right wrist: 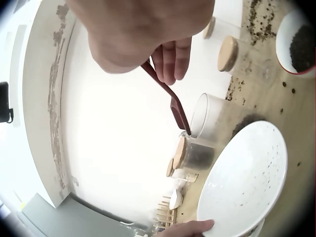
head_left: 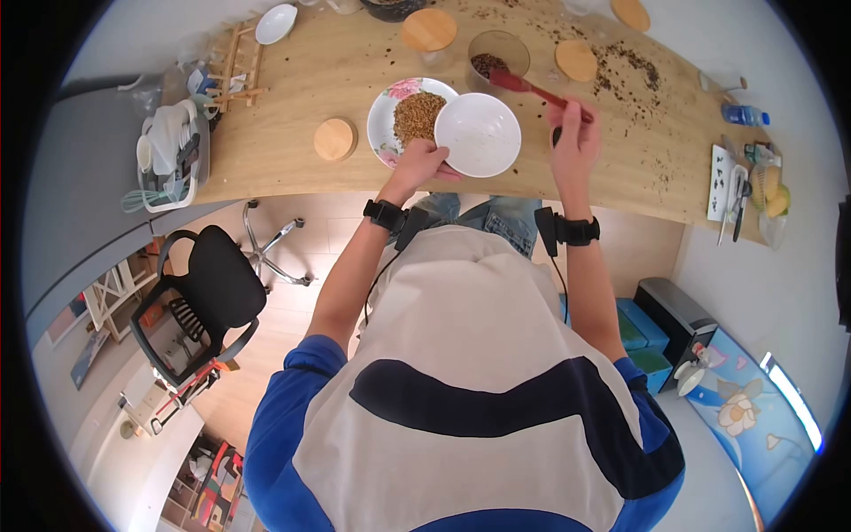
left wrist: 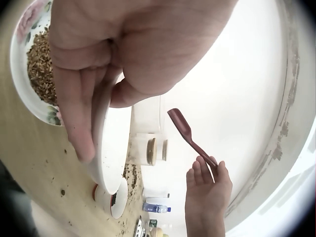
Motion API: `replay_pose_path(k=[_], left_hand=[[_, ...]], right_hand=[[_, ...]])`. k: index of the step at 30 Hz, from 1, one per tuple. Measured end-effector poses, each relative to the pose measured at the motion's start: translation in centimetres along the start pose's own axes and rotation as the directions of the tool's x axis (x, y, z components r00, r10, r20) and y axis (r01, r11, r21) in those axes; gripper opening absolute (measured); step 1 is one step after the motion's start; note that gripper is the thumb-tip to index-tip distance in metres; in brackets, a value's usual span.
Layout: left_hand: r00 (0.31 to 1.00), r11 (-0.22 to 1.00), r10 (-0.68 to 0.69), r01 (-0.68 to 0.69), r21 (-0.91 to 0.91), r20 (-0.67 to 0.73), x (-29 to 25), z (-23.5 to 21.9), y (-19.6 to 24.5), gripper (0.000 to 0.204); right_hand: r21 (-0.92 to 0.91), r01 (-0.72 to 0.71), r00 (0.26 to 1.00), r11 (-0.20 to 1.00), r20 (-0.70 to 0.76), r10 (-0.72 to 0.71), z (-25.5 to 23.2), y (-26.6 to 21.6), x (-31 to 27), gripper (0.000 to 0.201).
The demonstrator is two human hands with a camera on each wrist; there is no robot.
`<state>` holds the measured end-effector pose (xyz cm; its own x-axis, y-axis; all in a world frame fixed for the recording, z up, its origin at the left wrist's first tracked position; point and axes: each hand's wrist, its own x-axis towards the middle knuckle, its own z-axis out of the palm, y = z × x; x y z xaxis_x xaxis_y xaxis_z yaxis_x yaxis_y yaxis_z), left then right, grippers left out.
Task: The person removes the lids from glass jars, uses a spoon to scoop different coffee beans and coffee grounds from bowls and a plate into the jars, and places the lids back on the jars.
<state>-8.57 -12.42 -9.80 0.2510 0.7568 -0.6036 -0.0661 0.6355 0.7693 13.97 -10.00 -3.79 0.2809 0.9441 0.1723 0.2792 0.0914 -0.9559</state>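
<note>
My left hand [head_left: 417,167] grips a white bowl [head_left: 479,135] by its rim, thumb inside and fingers underneath. The bowl is tilted, with a few dark specks on its inner wall in the right wrist view. It overlaps the edge of a flowered plate [head_left: 378,129] that bears a heap of brown grain [head_left: 418,117]. My right hand [head_left: 574,146] holds a dark red scoop [head_left: 532,86] by the end of its handle. The scoop's head is raised near an open clear jar [right wrist: 200,116], which has dark bits at its bottom.
Lidded jars with wooden tops [head_left: 429,30] stand at the back, and a round wooden lid [head_left: 335,139] is at left. Dark crumbs [head_left: 634,71] are scattered at the right. A small red-rimmed bowl [right wrist: 281,49] with dark contents sits by my right hand. A dish rack [head_left: 202,164] stands far left.
</note>
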Motion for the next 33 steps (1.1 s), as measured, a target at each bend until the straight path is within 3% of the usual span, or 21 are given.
replay_pose_path(k=[2,3,5,6,8,11,20,27,29,33], left_hand=[[0.989,0.997,-0.076,0.073,0.025,0.130,0.5,0.4,-0.5,0.028],[0.989,0.997,-0.075,0.072,0.025,0.131,0.7,0.6,-0.8,0.028],[0.971,0.990,-0.131,0.139,-0.027,0.198,1.2,1.5,-1.1,0.030],[0.971,0.990,-0.130,0.138,-0.025,0.203,1.5,1.9,-1.4,0.030],[0.958,0.989,-0.116,0.137,-0.062,0.263,2.3,2.5,-1.9,0.031],[0.948,0.972,-0.147,0.191,-0.136,0.281,3.4,3.2,-2.3,0.033],[0.969,0.979,-0.087,0.127,-0.160,0.233,5.1,4.3,-3.6,0.033],[0.964,0.963,-0.132,0.180,-0.200,0.230,6.0,4.4,-4.9,0.034],[0.959,0.975,-0.179,0.203,-0.094,0.218,6.2,4.2,-4.8,0.036],[0.968,0.984,-0.176,0.179,0.001,0.179,5.7,3.4,-4.8,0.038]], right_hand=[[0.242,-0.097,0.982,0.965,-0.136,0.132,-0.8,1.0,-0.8,0.019],[0.241,-0.096,0.982,0.966,-0.136,0.131,-1.1,1.9,-1.1,0.019],[0.258,-0.267,0.943,0.929,-0.130,0.307,-1.7,3.7,-1.7,0.020],[0.256,-0.264,0.943,0.930,-0.134,0.305,-2.1,4.5,-2.1,0.020],[0.104,-0.404,0.906,0.909,-0.088,0.413,-2.4,5.6,-2.7,0.022],[0.154,-0.476,0.869,0.866,-0.072,0.490,-2.4,6.9,-3.8,0.024],[0.176,-0.549,0.827,0.817,-0.027,0.561,-2.2,8.6,-5.5,0.027],[0.193,-0.547,0.830,0.815,-0.007,0.558,-2.9,9.3,-5.8,0.025],[0.182,-0.505,0.857,0.844,-0.012,0.516,-2.9,9.4,-5.9,0.024],[0.182,-0.535,0.841,0.825,0.022,0.540,-3.0,9.0,-5.8,0.024]])
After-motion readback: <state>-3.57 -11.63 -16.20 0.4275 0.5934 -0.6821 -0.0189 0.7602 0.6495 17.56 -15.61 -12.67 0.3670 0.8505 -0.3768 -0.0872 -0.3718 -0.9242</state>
